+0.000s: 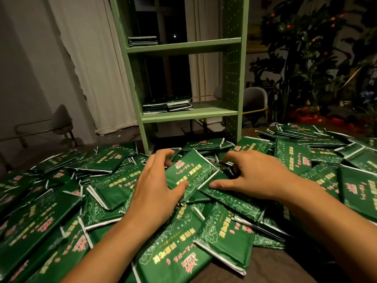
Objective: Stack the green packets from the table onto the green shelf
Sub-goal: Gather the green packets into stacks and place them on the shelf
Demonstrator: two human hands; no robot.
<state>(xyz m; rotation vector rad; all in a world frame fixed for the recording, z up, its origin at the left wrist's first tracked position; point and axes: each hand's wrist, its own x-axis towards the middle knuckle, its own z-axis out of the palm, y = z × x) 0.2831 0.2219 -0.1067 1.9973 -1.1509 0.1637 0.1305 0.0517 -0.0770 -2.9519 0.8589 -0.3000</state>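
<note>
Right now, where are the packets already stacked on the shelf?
Two stacks sit left on the lower board, and one small stack sits at the left end of the board above.

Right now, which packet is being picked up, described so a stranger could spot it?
Start at the green shelf and drop to the pile at its foot. The packet lies tilted between the left hand and right hand, the only one pinched from both sides.
</note>
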